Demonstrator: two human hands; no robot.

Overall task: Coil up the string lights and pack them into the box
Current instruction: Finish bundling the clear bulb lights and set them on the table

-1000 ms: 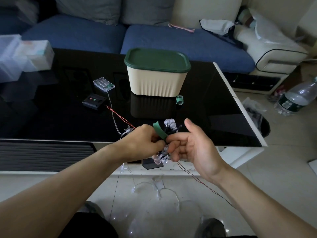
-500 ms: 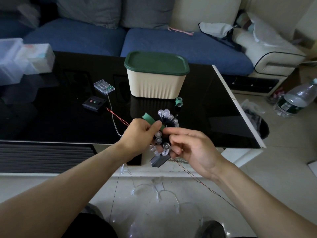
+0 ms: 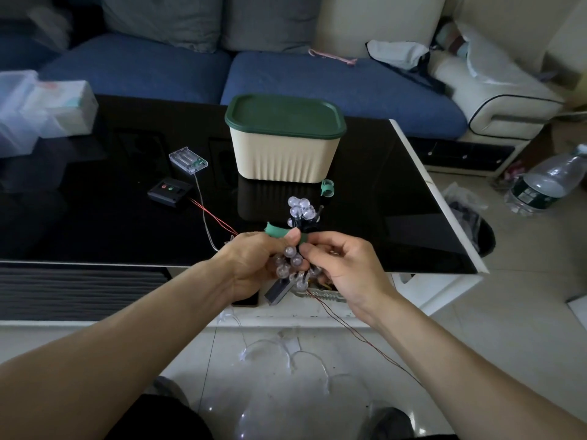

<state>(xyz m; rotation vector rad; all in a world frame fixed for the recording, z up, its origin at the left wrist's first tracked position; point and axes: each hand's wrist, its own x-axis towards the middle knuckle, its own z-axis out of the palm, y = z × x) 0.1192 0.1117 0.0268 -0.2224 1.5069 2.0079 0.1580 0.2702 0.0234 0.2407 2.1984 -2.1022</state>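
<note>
- a person's left hand (image 3: 254,265) grips a bunched coil of string lights (image 3: 297,236) just in front of the near edge of a glossy black worktop (image 3: 95,223), fingers curled tight around the clear bulbs.
- the right hand (image 3: 343,265) pinches a green strap (image 3: 279,232) wrapped over the bundle, thumb and forefinger closed on it.
- the strap looks only partly fastened; if either pinch slips, the coil may spring open.
- thin red wire (image 3: 365,341) trails from the bundle to the floor, and loose clear strands (image 3: 286,350) lie there near the feet; these could snag or get stepped on.
- the cream box (image 3: 286,157) sits on the worktop beyond the hands, its green lid (image 3: 284,115) on, so packing needs a free hand.
- a battery case (image 3: 188,159) and a black controller (image 3: 170,191) are still wired in and may be dragged.
</note>
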